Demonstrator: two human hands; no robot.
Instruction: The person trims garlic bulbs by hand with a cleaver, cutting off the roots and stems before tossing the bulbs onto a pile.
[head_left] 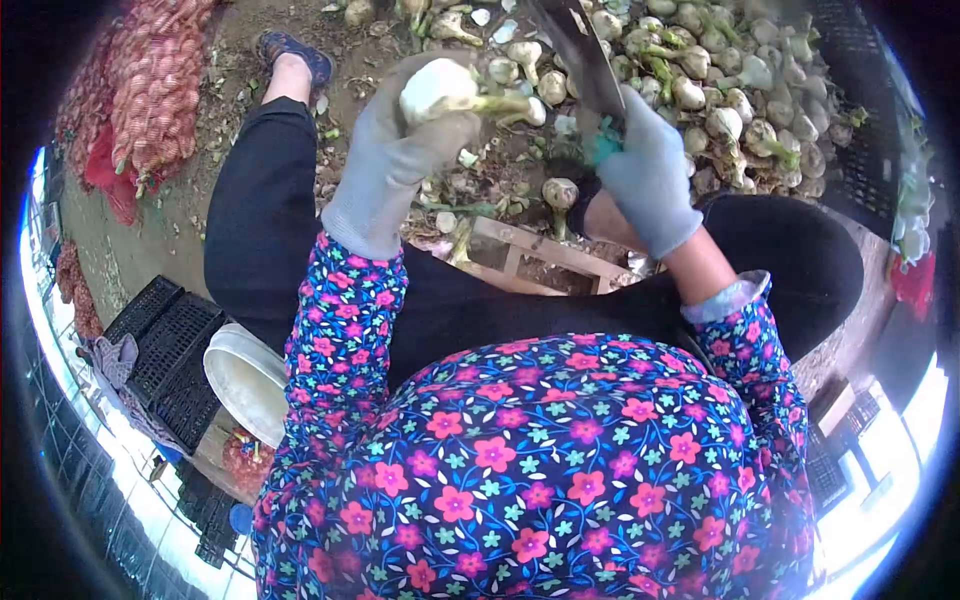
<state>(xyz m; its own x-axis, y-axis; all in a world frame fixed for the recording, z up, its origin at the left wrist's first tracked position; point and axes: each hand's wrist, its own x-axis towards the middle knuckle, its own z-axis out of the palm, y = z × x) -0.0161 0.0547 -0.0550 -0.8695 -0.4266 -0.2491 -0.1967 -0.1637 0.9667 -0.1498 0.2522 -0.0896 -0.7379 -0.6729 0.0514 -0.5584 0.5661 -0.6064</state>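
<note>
My left hand [385, 165], in a grey-white glove, is closed around a white onion bulb [440, 90] whose stem points right. My right hand [648, 180], gloved the same way, grips a knife [582, 52] by its handle, of which a turquoise part shows. The broad dark blade points up and away, to the right of the bulb and apart from it. Beyond the knife, on the right, lies a large heap of onions [725, 125], some with green stems. A single onion [560, 194] lies between my hands, nearer to me.
Full red mesh sacks [155, 90] stand at the left. A wooden pallet frame [550, 250] lies between my legs. Beside my left side are a white bucket [245, 375] and black crates [175, 350]. Peelings and trimmings [480, 185] litter the ground.
</note>
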